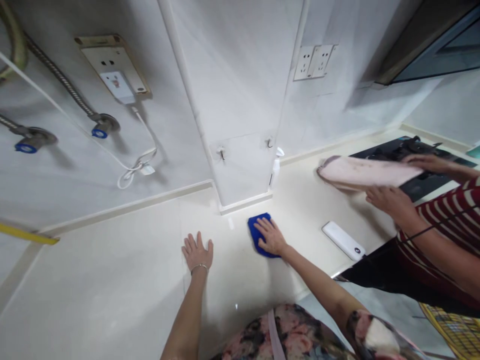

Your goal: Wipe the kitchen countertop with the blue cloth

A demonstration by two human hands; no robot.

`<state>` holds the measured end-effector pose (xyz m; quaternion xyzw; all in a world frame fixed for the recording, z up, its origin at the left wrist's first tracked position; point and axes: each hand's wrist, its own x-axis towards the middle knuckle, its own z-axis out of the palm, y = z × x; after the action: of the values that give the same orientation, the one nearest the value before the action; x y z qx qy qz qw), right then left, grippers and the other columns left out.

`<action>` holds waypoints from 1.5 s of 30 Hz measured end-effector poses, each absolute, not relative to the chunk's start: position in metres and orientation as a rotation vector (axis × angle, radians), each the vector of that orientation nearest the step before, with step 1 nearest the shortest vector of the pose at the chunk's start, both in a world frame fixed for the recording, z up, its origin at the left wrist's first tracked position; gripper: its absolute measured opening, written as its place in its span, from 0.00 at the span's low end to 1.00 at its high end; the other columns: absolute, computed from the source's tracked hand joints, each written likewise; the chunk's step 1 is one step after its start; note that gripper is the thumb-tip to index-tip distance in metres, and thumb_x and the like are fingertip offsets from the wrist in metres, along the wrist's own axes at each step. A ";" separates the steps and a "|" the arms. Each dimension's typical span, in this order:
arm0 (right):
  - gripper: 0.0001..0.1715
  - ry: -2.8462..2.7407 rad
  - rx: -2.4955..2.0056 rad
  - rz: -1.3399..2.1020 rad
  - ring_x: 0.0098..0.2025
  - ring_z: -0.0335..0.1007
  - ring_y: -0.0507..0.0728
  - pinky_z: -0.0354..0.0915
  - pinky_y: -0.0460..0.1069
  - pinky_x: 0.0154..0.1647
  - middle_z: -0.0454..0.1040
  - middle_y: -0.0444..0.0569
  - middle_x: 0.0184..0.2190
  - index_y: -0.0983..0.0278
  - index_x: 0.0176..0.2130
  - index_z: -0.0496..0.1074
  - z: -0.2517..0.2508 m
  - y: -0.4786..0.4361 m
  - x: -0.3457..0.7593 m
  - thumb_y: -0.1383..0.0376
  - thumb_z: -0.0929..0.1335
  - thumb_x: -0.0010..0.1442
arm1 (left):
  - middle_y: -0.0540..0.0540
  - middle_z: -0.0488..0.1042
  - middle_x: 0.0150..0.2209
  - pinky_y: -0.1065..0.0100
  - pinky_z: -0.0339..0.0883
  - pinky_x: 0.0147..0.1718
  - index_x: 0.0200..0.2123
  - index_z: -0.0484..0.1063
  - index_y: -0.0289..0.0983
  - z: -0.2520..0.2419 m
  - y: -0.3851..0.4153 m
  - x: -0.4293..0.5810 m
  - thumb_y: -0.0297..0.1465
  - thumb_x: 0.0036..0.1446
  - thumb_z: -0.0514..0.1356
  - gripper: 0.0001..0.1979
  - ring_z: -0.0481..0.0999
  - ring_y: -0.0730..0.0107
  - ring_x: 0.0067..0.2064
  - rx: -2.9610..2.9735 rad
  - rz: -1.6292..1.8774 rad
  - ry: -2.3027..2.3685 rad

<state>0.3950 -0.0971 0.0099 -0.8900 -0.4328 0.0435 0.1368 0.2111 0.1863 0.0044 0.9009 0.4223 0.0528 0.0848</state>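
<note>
"While the left hand [197, 252] rests on the countertop [112, 260], where is the blue cloth [254, 235]?"

"On the countertop, just in front of the foot of the wall pillar [247, 165] and nearer the back edge than the front edge."

"State its orientation."

"Its long axis runs from the back edge toward the front edge, with the front end slanting right. The right hand [271, 238] lies on it, palm down, fingers directed toward the back edge and slanting left."

"State of each hand?"

"Right: fingers extended and apart, resting on top of the cloth. Left: fingers spread, palm down on bare countertop, left of the cloth; one bracelet [199, 268] at the wrist."

"Give the counts."

"Blue cloth: one. White oblong device [341, 239]: one, near the front edge, right of the cloth. Spray bottle [276, 167]: one, at the back edge, beside the pillar. Pillar hooks [222, 154]: two. Blue-handled valves [99, 132], left of the pillar: two. Co-worker's hands [390, 202]: two, at one pale flat object [367, 171]; blur prevents identification."
</note>
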 end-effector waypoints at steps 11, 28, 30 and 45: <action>0.45 -0.608 -3.014 0.118 0.78 0.38 0.83 0.45 0.79 0.71 0.48 0.63 0.79 0.66 0.78 0.53 -0.001 -0.091 0.463 0.53 0.58 0.69 | 0.31 0.43 0.80 0.40 0.32 0.76 0.77 0.55 0.33 -0.004 0.183 0.213 0.46 0.71 0.49 0.38 0.37 0.43 0.80 2.628 0.104 1.246; 0.48 -1.671 -2.366 0.348 0.80 0.30 0.76 0.33 0.73 0.78 0.45 0.54 0.80 0.62 0.78 0.53 0.031 0.039 0.328 0.49 0.65 0.68 | 0.30 0.47 0.79 0.38 0.37 0.76 0.76 0.58 0.33 -0.001 0.186 0.209 0.43 0.71 0.53 0.36 0.41 0.41 0.80 2.613 0.172 1.243; 0.47 -1.603 -2.354 0.309 0.80 0.32 0.75 0.34 0.73 0.78 0.46 0.54 0.80 0.61 0.78 0.54 0.028 0.026 0.318 0.50 0.65 0.68 | 0.29 0.48 0.79 0.38 0.37 0.76 0.75 0.58 0.32 -0.001 0.188 0.210 0.43 0.71 0.51 0.35 0.42 0.40 0.80 2.628 0.192 1.236; 0.43 -1.203 -2.492 0.137 0.80 0.41 0.70 0.40 0.69 0.79 0.56 0.51 0.77 0.59 0.74 0.64 0.003 -0.131 0.362 0.58 0.68 0.62 | 0.27 0.52 0.77 0.39 0.41 0.75 0.74 0.62 0.32 0.002 0.188 0.212 0.43 0.72 0.50 0.34 0.46 0.40 0.79 2.680 0.281 1.236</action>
<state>0.3620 -0.1312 0.0026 -0.8841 -0.4266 0.0484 0.1844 0.2117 0.1877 0.0024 0.9004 0.4154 0.0944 0.0885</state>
